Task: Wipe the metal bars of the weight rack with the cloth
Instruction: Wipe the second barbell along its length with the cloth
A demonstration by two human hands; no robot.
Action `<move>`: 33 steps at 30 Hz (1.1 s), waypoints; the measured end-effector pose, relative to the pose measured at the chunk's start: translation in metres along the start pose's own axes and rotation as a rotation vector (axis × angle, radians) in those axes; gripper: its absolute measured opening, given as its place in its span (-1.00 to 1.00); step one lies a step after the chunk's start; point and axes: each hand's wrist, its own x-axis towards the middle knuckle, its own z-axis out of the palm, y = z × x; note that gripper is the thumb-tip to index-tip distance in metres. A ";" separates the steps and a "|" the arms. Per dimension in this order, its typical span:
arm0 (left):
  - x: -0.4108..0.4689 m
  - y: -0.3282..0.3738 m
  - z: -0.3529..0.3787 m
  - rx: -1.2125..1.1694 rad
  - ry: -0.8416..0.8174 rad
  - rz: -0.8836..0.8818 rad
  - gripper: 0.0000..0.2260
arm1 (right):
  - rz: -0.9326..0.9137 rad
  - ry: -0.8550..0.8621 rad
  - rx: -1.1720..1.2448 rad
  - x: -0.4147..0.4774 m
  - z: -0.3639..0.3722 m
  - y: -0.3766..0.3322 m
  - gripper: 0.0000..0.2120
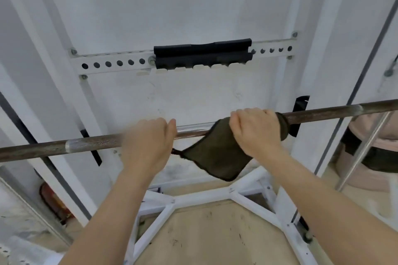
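Right grip [256, 129] is curling its fingers over the cloth [215, 157], clamping it round the metal bar [90, 143]; the cloth's loose corner is hanging below. Left grip [148, 144], blurred, is wrapping the bare bar just beside it. Bar is lying across the white rack [215, 197].
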 end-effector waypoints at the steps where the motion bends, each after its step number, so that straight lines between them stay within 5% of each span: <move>1: 0.002 0.002 0.001 0.037 -0.014 -0.017 -0.56 | 0.093 0.000 0.006 0.001 -0.003 0.016 -0.57; 5: 0.007 0.006 0.004 0.147 0.041 0.002 -0.59 | 0.213 0.079 0.080 0.003 -0.004 -0.047 -0.62; 8: 0.008 0.005 0.005 0.154 0.067 0.009 -0.60 | 0.032 0.098 0.218 -0.008 -0.002 -0.108 -0.66; 12: 0.008 0.003 0.008 0.102 0.092 0.021 -0.55 | -0.301 0.096 0.145 -0.014 0.007 -0.041 -0.66; 17: 0.007 -0.001 0.014 0.127 0.109 0.086 -0.50 | 0.110 -0.039 -0.023 0.001 -0.009 0.043 -0.55; 22: 0.007 0.007 0.011 0.091 0.181 0.020 -0.57 | -0.112 -0.290 0.039 0.020 -0.023 -0.051 -0.63; 24: 0.006 0.005 0.010 0.055 0.113 -0.028 -0.53 | -0.162 -0.233 0.110 0.013 -0.021 -0.076 -0.61; 26: 0.006 0.003 0.009 0.048 0.040 -0.053 -0.58 | -0.201 -0.080 0.141 0.001 -0.013 -0.058 -0.63; 28: 0.003 0.002 0.007 0.142 -0.008 0.055 -0.83 | -0.178 0.015 0.087 -0.007 -0.003 0.000 -0.66; 30: 0.003 0.000 0.009 0.215 -0.008 0.133 -0.93 | -0.076 -0.007 0.048 -0.009 -0.006 0.058 -0.65; 33: 0.003 0.016 0.011 0.199 0.016 -0.036 -0.86 | 0.087 -0.114 0.024 0.001 -0.011 0.068 -0.58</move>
